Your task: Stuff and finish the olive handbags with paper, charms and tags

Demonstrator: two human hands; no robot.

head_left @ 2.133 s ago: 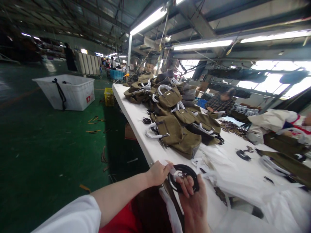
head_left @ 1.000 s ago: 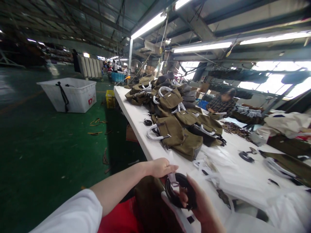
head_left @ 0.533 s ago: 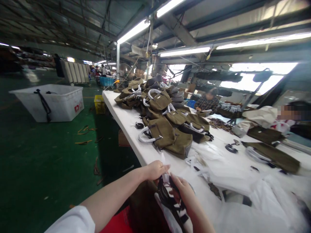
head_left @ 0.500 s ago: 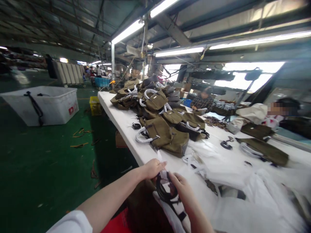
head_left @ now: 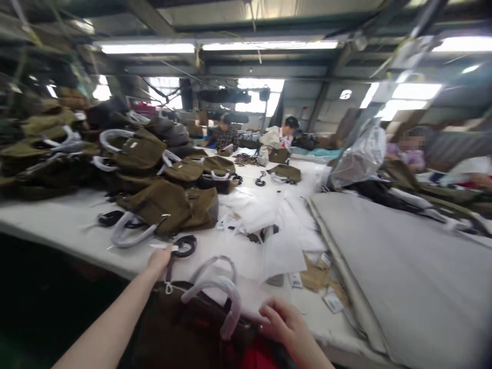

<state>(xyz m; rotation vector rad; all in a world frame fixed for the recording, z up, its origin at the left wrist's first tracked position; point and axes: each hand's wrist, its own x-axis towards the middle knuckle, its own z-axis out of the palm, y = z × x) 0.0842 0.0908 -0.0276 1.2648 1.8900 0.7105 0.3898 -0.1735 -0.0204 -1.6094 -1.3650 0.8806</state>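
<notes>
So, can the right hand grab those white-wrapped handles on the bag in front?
Probably yes: the right hand seems to hold nothing and is close beside the white-wrapped handles, which stick up from the dark bag. Nothing appears to block the way.

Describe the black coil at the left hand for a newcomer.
On the white table, find the heaped olive bags at picture left. Just this side of the heap's front bag is the black coil, the only dark coil held by the left hand.

Wrapped handles (head_left: pixel 235 307) poked up between left hand (head_left: pixel 158 260) and right hand (head_left: pixel 282 319), kinda tight there, but a bare strip of bench (head_left: pixel 57 218) ran in front of the bag heap (head_left: pixel 144 154).
</notes>
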